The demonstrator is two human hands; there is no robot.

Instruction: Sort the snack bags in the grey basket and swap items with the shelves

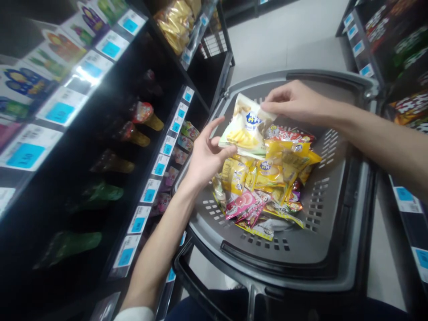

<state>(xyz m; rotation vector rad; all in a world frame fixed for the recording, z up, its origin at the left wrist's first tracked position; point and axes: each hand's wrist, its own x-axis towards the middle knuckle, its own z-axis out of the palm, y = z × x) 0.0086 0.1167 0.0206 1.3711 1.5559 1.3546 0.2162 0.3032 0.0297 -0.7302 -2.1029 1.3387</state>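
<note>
A white and pale-green snack bag point(245, 127), printed with yellow strips and a blue logo, is held over the basket. My right hand point(290, 100) pinches its upper right corner. At the lower left edge, my left hand point(209, 156) grips the bag with the thumb on its front, while the index finger stretches up beside it. Beneath lie several yellow snack packets point(265, 171), a pink packet point(242, 203) and a red packet point(289, 133), all inside the grey shopping basket point(301, 249). The held bag hides part of the pile.
A dark shelf with blue price tags point(150, 191) runs along the left, holding bottle-shaped packs point(107, 191) and fruit-printed boxes point(50, 58). Gold bags point(177, 22) sit further up. Another shelf with dark packages point(411, 53) borders the right. Pale floor point(287, 35) shows beyond the basket.
</note>
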